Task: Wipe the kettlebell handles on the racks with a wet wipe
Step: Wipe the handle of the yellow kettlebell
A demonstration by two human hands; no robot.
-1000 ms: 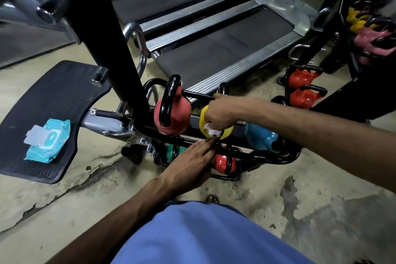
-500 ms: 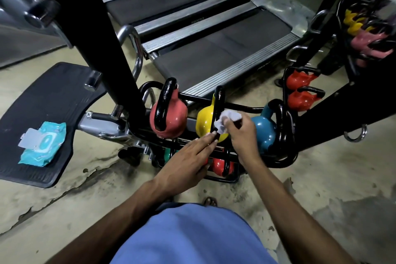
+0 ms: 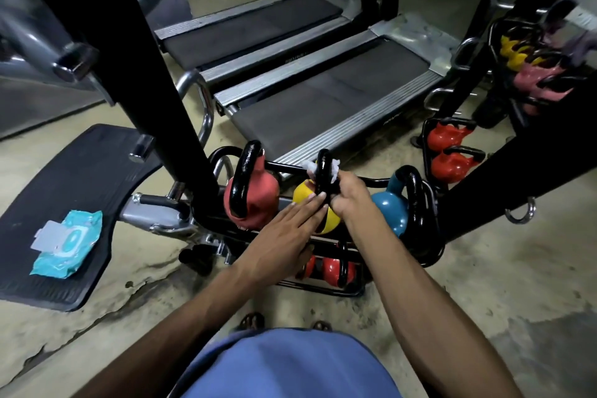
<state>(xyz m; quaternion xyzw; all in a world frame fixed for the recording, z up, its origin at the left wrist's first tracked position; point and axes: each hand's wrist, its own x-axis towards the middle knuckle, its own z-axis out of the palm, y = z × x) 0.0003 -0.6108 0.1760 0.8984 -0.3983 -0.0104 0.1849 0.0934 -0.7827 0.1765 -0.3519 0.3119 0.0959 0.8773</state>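
Dim, flat indoor light; the glossy black kettlebell handle point(image 3: 243, 178) carries small glare spots. Wide-angle distortion bows the edges, and the upper right corner is blurred

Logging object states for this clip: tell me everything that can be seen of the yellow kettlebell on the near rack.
The yellow kettlebell has a rounded yellow body and a glossy black loop handle standing upright. It sits on the black rack between a red kettlebell and a blue kettlebell. The right hand grips the handle through a white wet wipe bunched near its top; the left hand's straight fingers rest against the body.
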